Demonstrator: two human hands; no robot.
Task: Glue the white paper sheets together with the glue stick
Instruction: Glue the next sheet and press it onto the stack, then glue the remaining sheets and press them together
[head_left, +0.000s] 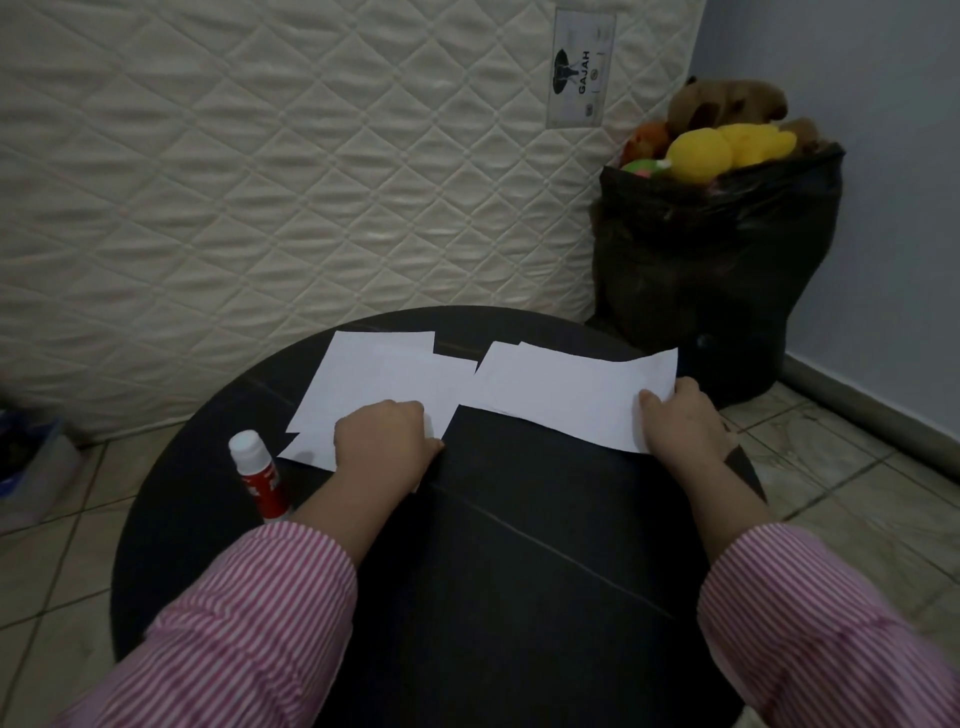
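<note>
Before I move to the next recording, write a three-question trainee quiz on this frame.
1. True or false: the glue stick is capped and in neither hand.
2. Which hand pinches the right-hand paper stack? A) left hand B) right hand
3. Fill in: the papers lie on a dark round ____.

Key: 1 true; 2 B; 3 table.

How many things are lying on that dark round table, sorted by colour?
White: 2 stacks of white paper sheets, the left stack under the left hand, the right stack held at its edge by the right hand. How many sheets each stack holds cannot be told.
Red and white: 1 capped glue stick, lying on the black round table.
Total: 3
</note>
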